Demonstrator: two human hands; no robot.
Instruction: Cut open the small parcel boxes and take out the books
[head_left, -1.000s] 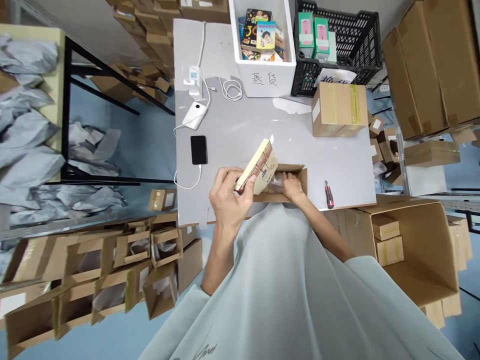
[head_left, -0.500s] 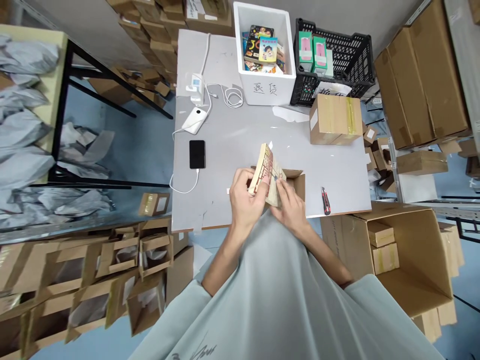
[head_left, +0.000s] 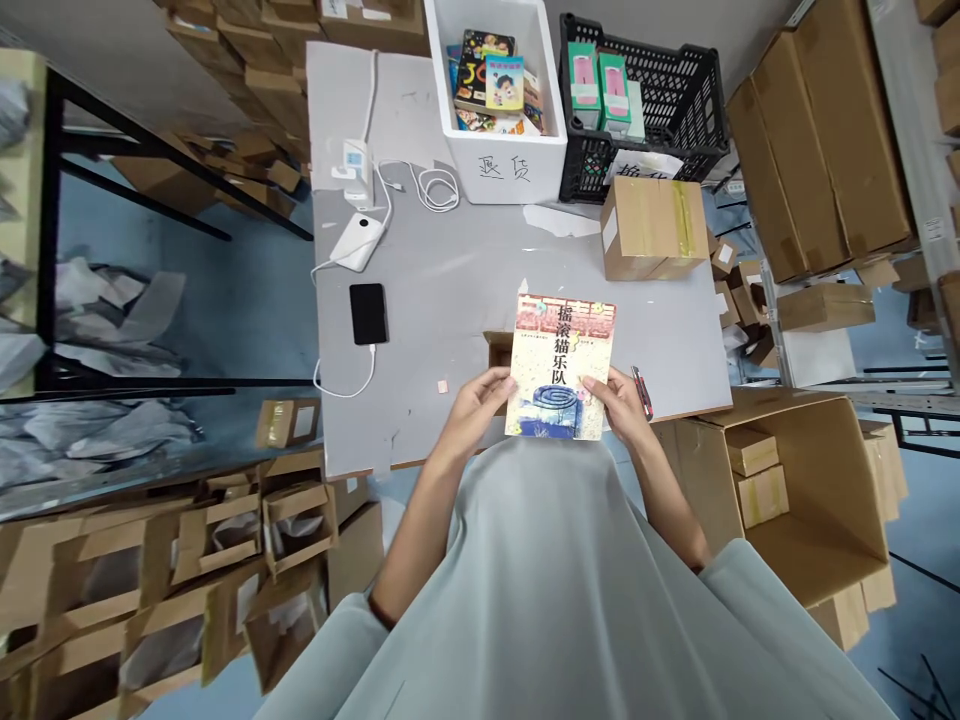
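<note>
A cream paperback book (head_left: 561, 345) with a red band, black vertical lettering and a blue drawing faces up at the table's front edge. My left hand (head_left: 480, 400) grips its left edge, and my right hand (head_left: 619, 400) holds the right edge with the thumb on the cover. Behind the book, an opened small cardboard box (head_left: 499, 348) is mostly covered, showing only at its left side. Just right of my right hand lies a red and black utility knife (head_left: 642, 392), partly hidden by that hand.
On the grey table (head_left: 450, 290) stand a white foam bin (head_left: 510, 172) of books, a black crate (head_left: 675, 110) with green boxes, and a taped carton (head_left: 652, 230). A black phone (head_left: 368, 314) and power bank (head_left: 356, 242) lie left with cables. A large open carton (head_left: 810, 500) stands right.
The book has turned from a steep tilt to lying with its front cover facing me. My hands have moved apart to its two side edges. The view has shifted slightly.
</note>
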